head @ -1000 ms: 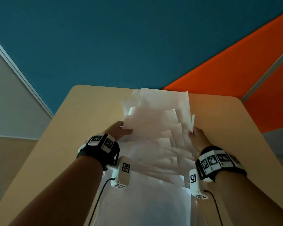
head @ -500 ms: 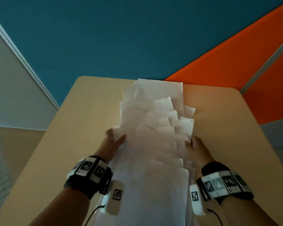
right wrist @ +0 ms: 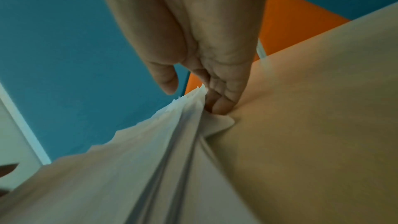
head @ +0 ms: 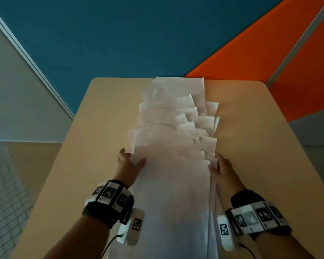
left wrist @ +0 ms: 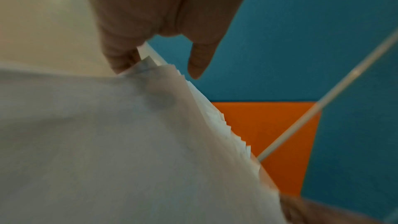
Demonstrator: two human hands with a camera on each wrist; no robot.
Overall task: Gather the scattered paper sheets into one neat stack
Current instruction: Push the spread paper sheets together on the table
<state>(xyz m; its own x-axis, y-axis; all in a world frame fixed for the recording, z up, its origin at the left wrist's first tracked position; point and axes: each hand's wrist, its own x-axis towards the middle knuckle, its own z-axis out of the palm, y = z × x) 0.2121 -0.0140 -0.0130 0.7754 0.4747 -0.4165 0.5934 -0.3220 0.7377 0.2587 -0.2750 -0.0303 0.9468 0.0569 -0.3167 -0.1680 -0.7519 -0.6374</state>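
Observation:
Several white paper sheets (head: 176, 143) lie overlapped in a long fanned column down the middle of the beige table (head: 254, 150), from its far edge to the near one. My left hand (head: 128, 163) rests against the column's left edge with fingers straight and the thumb (left wrist: 197, 64) over the top sheet. On the right edge my right hand (head: 221, 169) presses with straight fingers (right wrist: 224, 98), its thumb (right wrist: 167, 81) hovering above the sheets (right wrist: 133, 168). Neither hand grips a sheet. In the left wrist view the sheets (left wrist: 107, 142) fill the lower left.
Bare tabletop lies on both sides of the column. A blue partition (head: 138, 38) stands behind the table's far edge, with an orange panel (head: 292, 64) at the right. A tiled floor (head: 6, 184) shows beyond the left edge.
The loose, partly lifted sheets have settled into a narrower, straighter column. Both hands have slid back toward me along its sides.

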